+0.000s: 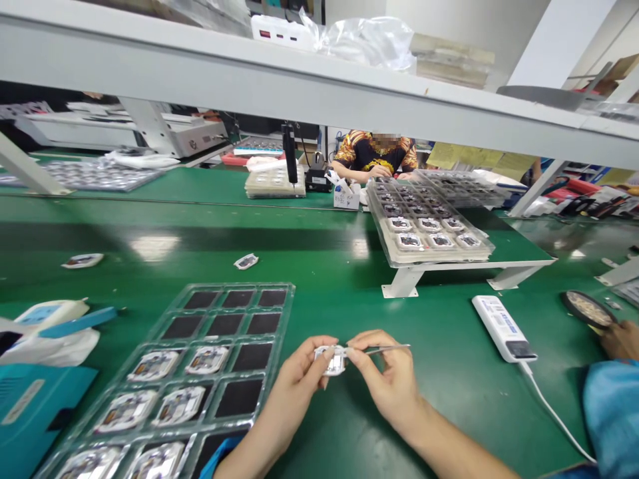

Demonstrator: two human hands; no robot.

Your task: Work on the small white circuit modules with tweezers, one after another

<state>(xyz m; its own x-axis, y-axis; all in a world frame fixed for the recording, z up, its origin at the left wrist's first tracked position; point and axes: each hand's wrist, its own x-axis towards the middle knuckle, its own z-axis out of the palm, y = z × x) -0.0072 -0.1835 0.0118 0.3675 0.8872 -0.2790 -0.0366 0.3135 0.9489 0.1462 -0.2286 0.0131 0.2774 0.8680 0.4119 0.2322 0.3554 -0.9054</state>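
Observation:
Between the thumb and fingers of my left hand (298,372) is a small white-framed electronic module (336,362), held above the green bench. My right hand (392,380) is closed in a pinch around a thin silver metal tool (394,348), whose far end sticks out to the right. Its fingertips meet the right edge of the module; what exactly they touch there is too small to make out. Left of my hands lies a clear compartment tray (233,379), with similar modules (207,359) in several pockets and dark pads in others.
Two loose modules (246,261) (83,260) lie beyond the tray. Stacked trays (439,256) rest on a raised stand (519,256). A white power bank (503,327) with a cable is at right. A teal box (40,399) sits left. Co-workers sit opposite and at right. A shelf (299,80) crosses overhead.

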